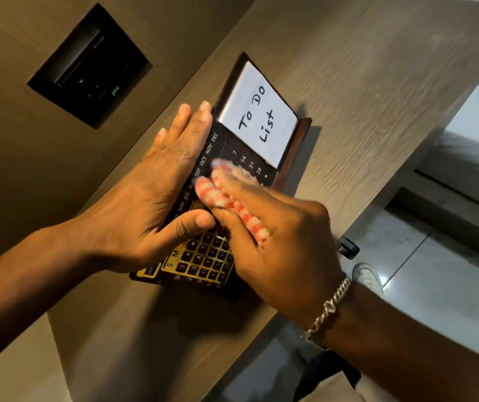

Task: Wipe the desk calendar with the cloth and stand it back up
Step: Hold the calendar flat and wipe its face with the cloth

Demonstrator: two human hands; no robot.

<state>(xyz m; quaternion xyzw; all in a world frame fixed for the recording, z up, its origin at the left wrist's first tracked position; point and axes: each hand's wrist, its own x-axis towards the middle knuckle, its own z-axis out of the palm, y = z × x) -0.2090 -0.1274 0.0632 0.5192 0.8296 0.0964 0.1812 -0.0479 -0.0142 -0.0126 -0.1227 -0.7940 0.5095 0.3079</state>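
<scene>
The dark desk calendar [203, 256] lies flat on the wooden desk, with gold date grid, month names along one edge and a white "To Do List" pad [257, 114] at its far end. My left hand [157, 192] braces the calendar's left edge, fingers straight and thumb on its face. A red-and-white checked cloth [226, 198] is pressed on the calendar's middle by my right hand [278, 245], which wears a chain bracelet. The cloth's far end is blurred.
The wooden desk [348, 82] runs diagonally; its edge drops to a tiled floor [435, 271] at the right. A black recessed socket box [90, 65] is set into the surface at upper left. A small black object [348, 248] sits at the desk edge.
</scene>
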